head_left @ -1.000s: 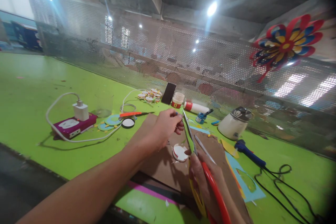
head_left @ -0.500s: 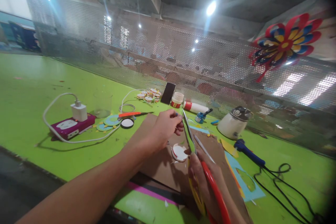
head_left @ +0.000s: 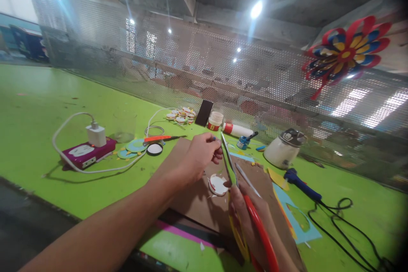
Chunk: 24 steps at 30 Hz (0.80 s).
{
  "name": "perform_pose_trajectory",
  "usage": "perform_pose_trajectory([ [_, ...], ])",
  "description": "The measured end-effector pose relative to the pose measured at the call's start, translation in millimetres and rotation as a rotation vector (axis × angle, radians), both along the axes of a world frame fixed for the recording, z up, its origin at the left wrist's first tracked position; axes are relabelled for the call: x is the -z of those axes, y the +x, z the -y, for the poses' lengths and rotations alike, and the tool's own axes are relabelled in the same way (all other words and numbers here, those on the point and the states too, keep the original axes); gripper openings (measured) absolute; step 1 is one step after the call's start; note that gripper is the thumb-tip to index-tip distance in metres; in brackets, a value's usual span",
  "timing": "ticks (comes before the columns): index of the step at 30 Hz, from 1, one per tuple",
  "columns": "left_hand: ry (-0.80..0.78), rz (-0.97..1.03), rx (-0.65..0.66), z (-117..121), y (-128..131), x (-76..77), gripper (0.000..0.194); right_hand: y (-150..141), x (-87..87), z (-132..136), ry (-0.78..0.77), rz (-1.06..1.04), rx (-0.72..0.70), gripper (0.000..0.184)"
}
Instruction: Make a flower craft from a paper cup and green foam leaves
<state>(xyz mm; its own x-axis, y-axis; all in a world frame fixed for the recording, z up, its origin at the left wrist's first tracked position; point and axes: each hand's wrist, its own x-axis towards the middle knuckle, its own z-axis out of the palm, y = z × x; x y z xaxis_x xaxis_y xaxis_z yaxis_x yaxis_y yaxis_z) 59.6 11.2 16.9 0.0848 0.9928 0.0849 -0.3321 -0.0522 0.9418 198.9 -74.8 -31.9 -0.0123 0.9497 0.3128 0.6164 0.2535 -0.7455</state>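
My right hand (head_left: 250,210) is wrapped round a pair of scissors (head_left: 262,231) with red and yellow handles, blades pointing up and away. A slim grey pen-like tool (head_left: 247,178) also sticks out from that hand. My left hand (head_left: 204,155) is closed in a pinch beside the blade tips; whatever is between its fingertips is too small to make out. Below the hands, a round white disc (head_left: 218,185) with a reddish edge lies on a brown board (head_left: 194,204), with small paper scraps around it. The scissors partly cover the disc's right side.
Left stand a purple power strip (head_left: 89,153) with a cable and a clear cup (head_left: 125,125). Behind are a propped phone (head_left: 204,113), a jar (head_left: 215,121) and decorated discs (head_left: 181,115). Right are a white pot (head_left: 283,149) and a blue-handled corded tool (head_left: 302,185).
Both hands and the scissors stay almost where they were. A small green sliver seen above the disc earlier no longer shows there; pale scraps are visible at the disc's upper edge.
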Motion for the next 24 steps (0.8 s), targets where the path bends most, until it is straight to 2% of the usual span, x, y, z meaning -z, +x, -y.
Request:
perform_pose_trajectory([
  [12, 0.007, -0.055, 0.052, -5.8, -2.7, 4.3, 0.024, 7.0, -7.1, 1.9, 0.024, 0.004, -0.040, 0.031],
  [24, 0.030, -0.088, 0.100, -6.9, -2.6, 6.2, 0.023, 12.3, -2.9, 3.4, 0.034, 0.073, -0.093, 0.029],
])
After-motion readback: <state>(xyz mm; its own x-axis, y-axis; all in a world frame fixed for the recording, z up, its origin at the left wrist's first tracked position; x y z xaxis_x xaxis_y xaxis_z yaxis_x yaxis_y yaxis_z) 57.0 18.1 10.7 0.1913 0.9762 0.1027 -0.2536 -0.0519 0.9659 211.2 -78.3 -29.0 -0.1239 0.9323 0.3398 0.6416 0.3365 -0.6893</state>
